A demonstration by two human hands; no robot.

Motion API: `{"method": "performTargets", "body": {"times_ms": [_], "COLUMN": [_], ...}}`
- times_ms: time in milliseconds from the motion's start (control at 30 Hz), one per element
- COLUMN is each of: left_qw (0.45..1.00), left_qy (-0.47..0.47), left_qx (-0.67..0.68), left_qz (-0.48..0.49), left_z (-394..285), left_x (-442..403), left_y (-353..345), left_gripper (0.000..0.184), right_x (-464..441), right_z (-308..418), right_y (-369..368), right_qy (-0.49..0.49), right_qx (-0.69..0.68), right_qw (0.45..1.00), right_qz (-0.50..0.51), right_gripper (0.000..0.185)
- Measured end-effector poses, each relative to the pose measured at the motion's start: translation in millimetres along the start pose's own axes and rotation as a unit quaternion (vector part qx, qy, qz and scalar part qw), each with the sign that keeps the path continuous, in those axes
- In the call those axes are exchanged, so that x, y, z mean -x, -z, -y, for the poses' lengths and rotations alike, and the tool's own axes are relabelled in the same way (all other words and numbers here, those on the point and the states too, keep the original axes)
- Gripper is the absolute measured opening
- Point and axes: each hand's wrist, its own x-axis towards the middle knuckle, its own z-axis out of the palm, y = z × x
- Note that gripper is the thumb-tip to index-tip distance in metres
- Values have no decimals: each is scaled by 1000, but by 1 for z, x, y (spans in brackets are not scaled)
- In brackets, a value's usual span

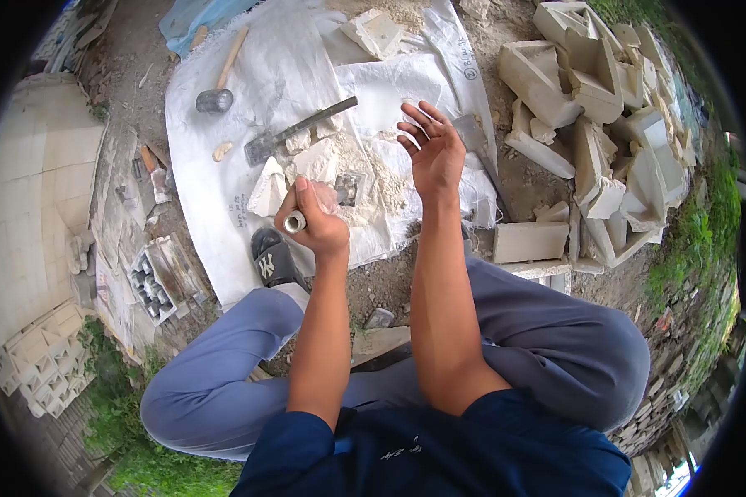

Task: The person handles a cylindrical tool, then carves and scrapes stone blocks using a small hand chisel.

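My left hand [317,224] is closed in a fist around a pale tube-like handle [293,221], its hollow round end facing me. The far end of that handle is hidden behind the fist. Just beyond lie broken whitish chunks [267,189] and a small grey square piece [351,189] amid pale powder. My right hand [436,156] is raised over the white sheet [211,186], palm up with fingers spread, holding nothing. A dark long-handled tool [307,124] rests on the sheet past my left hand. Farther left lies a mallet [215,101] with a black head and wooden handle.
Broken cream-coloured blocks [597,157] are heaped on the right. A rectangular block [530,243] sits near my right knee. On the left are a piece with several dark square openings [151,286] and pale panels [37,207]. A sandalled foot [275,258] rests at the sheet's near edge.
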Motion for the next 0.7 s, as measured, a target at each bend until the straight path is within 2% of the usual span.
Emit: {"method": "performTargets", "body": {"times_ms": [33, 100, 133, 167, 233, 300, 333, 367, 433, 500, 567, 600, 667, 700], "left_qw": [1000, 996, 996, 978, 991, 997, 998, 998, 998, 997, 965, 965, 946, 946], "left_qy": [-4, -13, -10, -16, 51, 75, 57, 64, 6, 4, -68, -80, 20, 22], "left_qx": [1, -78, -40, -169, -117, -12, 21, 17, -27, -38, -195, -193, -184, -184], "left_qz": [0, 34, 76, 124, 35, 14, 23, 20, 57, 63, 163, 159, 267, 265], "left_z": [11, 54, 85, 64, 58, 41, 33, 24, 8, 35, 62, 64, 59, 53], "left_x": [1, 11, 20, 16, 7, 0, 2, 9, 12, 20, 24, 15, 9, 11], "left_y": [5, 30, 46, 28, 13, 18, 20, 24, 23, 44, 66, 68, 76, 80], "left_gripper": [46, 44, 42, 42, 44, 45, 44, 44, 44, 43, 42, 42, 40, 40], "right_x": [-1, 0, 1, -1, 3, -2, -3, 2, 2, 2, 4, 3, 2, 7], "right_z": [0, 0, 0, 1, -1, 0, 1, -1, -1, 1, 1, 2, 3, 5], "right_y": [-1, -2, -5, -10, -15, -15, -12, -7, -6, -8, -15, -21, -31, -35], "right_qy": [1, -5, -9, -6, -15, -8, -5, -7, -12, -9, -10, -13, -6, -8], "right_qx": [-1, -25, -22, -26, -30, -24, -6, 13, 7, -9, -2, 4, 24, 26], "right_qw": [1000, 1000, 1000, 1000, 999, 1000, 999, 999, 999, 1000, 1000, 1000, 999, 999], "right_qz": [4, -8, -7, -2, 4, 15, 31, 45, 29, -7, 6, 13, 37, 37], "right_gripper": [42, 41, 41, 41, 41, 41, 43, 45, 44, 42, 42, 43, 42, 42]}}
